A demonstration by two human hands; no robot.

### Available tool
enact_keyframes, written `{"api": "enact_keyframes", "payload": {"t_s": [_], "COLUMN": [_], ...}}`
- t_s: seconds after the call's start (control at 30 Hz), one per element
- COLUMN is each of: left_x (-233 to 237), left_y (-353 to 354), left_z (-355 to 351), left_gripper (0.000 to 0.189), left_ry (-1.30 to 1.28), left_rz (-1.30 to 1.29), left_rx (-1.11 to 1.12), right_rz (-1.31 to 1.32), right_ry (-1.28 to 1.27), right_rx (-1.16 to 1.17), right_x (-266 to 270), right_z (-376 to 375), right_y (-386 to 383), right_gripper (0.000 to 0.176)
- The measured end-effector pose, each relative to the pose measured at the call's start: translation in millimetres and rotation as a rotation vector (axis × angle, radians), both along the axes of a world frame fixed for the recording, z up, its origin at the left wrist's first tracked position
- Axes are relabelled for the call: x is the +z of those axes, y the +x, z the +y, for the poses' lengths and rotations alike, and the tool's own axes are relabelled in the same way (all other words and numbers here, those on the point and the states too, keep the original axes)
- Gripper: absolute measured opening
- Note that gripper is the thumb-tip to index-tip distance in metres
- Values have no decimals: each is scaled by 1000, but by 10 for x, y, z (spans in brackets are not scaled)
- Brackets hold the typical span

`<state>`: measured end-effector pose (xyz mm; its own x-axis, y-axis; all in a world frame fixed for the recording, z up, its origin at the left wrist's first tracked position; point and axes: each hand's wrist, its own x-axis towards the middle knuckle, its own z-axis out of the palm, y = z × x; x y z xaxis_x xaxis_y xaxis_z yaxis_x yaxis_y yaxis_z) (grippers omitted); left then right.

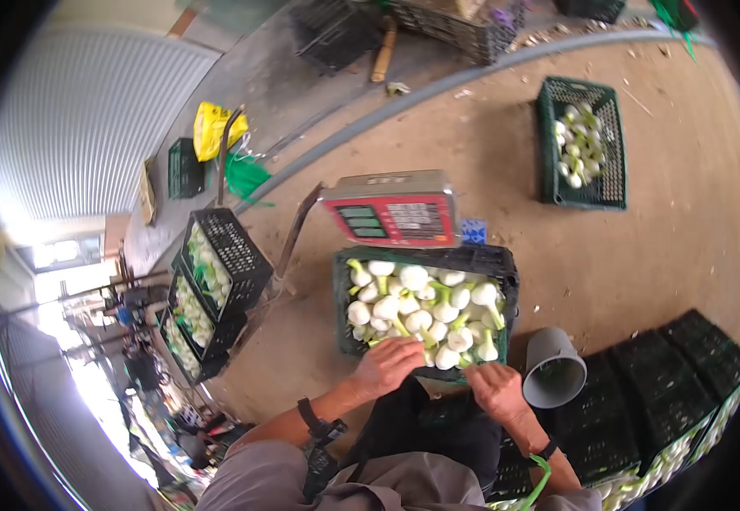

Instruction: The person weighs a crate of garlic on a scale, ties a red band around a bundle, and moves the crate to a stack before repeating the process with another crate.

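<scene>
A dark green plastic crate [341,294] in front of me is filled with white bulbs with short green stems [418,322], which look like fresh garlic. My left hand [391,366] is closed at the crate's near rim, with its fingertips beside the bulbs. My right hand [496,390] is closed at the rim near the right corner. The undersides of both hands are hidden. Just beyond the crate stands a scale with a red display panel [395,220]. Near my right wrist hangs a green strip [540,481].
A grey bucket [555,368] stands by my right hand, beside stacked dark crates [617,383]. Farther right, a green crate [549,145] holds more bulbs. On the left, filled black crates [238,247] sit on a cart with a metal handle [298,226]. A grey hose [438,89] crosses the floor.
</scene>
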<state>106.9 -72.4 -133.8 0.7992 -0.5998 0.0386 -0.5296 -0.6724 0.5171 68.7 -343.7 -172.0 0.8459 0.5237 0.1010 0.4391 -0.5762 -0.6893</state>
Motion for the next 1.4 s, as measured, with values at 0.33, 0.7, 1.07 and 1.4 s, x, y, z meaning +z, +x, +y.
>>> {"api": "enact_keyframes", "payload": {"t_s": [0.33, 0.7, 1.07, 1.4], "left_x": [-1375, -1896, -2240, -504], "left_y": [462, 1110, 1373, 347], "left_z": [2378, 2864, 2498, 2117], "left_gripper": [39, 24, 23, 7], "left_ry": [-412, -518, -1271, -589], "left_rz": [675, 1538, 1384, -78], "left_rx": [1188, 745, 996, 239], "right_rz": [-85, 418, 412, 491], "right_ry": [-170, -236, -215, -274], "right_rx": [-27, -360, -402, -326], "right_x": [1063, 1296, 1431, 1134], "right_z": [974, 1704, 2128, 2132], "right_y": [858, -304, -566, -721], "right_gripper": [25, 10, 20, 14]}}
